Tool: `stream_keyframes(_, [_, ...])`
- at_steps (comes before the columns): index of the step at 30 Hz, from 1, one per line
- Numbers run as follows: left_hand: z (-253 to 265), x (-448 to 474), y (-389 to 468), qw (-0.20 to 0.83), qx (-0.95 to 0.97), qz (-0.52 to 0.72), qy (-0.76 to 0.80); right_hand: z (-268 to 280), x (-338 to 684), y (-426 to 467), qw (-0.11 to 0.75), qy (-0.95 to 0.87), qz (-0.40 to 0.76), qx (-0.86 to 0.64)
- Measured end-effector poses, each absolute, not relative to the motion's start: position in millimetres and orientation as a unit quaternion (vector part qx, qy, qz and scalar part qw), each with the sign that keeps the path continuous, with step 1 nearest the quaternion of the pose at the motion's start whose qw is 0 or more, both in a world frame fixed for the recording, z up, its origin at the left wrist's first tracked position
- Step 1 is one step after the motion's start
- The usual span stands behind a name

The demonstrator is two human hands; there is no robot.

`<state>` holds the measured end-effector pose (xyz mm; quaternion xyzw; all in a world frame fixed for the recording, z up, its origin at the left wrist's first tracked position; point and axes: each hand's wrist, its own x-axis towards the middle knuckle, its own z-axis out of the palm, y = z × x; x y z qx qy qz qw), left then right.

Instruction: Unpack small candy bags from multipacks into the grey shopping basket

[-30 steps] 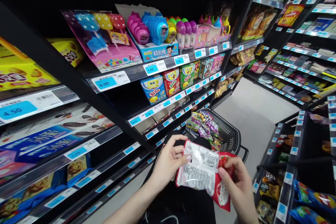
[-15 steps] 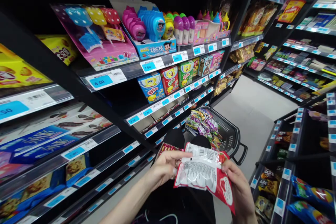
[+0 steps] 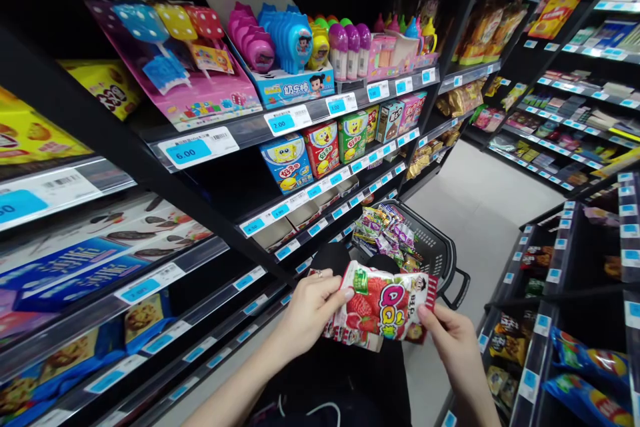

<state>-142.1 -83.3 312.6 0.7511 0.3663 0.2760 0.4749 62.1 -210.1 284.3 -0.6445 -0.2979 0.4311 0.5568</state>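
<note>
A red snack bag [image 3: 383, 305] with strawberries and pink lettering on its front is held between both my hands, low in the middle of the view. My left hand [image 3: 307, 307] pinches its left edge and wears a ring. My right hand [image 3: 453, 340] grips its right lower corner. Just beyond the bag stands a black shopping basket [image 3: 436, 255] holding several colourful snack packets [image 3: 385, 237].
Black shelves [image 3: 150, 177] on the left carry candy toys, cartoon boxes [image 3: 323, 153] and biscuit packs, with blue price tags along the edges. More snack shelves [image 3: 560, 260] stand on the right. A pale floor aisle [image 3: 480, 207] runs ahead between them.
The bag has been turned over: its white printed back faced me before, and now the strawberry front shows. Both hands kept hold and lifted it slightly toward the basket.
</note>
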Motion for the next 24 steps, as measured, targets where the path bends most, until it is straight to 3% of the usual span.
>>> stream_keyframes(4, [309.5,-135.7,-86.9,0.691,0.581,0.233,0.362,283.2,69.5,-212.3,0.568,-0.291,0.507,-0.58])
stream_keyframes(6, [307.4,-133.8,-87.8,0.741,0.517,0.224,0.365,284.2,68.7,-212.8,0.575,-0.283,0.537,-0.548])
stream_keyframes(9, [306.1,-134.4,-85.9,0.727,0.524,0.24,0.372,287.2,66.8,-212.7,0.568,-0.324,0.491,-0.576])
stream_keyframes(13, [308.0,-142.2,-78.3,0.573,0.68,0.276,0.364,289.3,71.2,-216.1,0.499,-0.464,0.291,-0.672])
stream_keyframes(15, [309.3,-146.9,-75.0,0.532,0.73,0.266,0.338,288.3,75.4,-221.0,0.487,-0.502,0.244,-0.672])
stream_keyframes(21, [301.7,-144.9,-81.4,0.686,0.571,0.29,0.344,274.1,79.9,-236.8,0.598,-0.45,0.345,-0.566])
stream_keyframes(24, [290.7,-134.9,-87.3,0.719,0.49,0.313,0.38,265.6,76.7,-234.5,0.633,-0.362,0.358,-0.583])
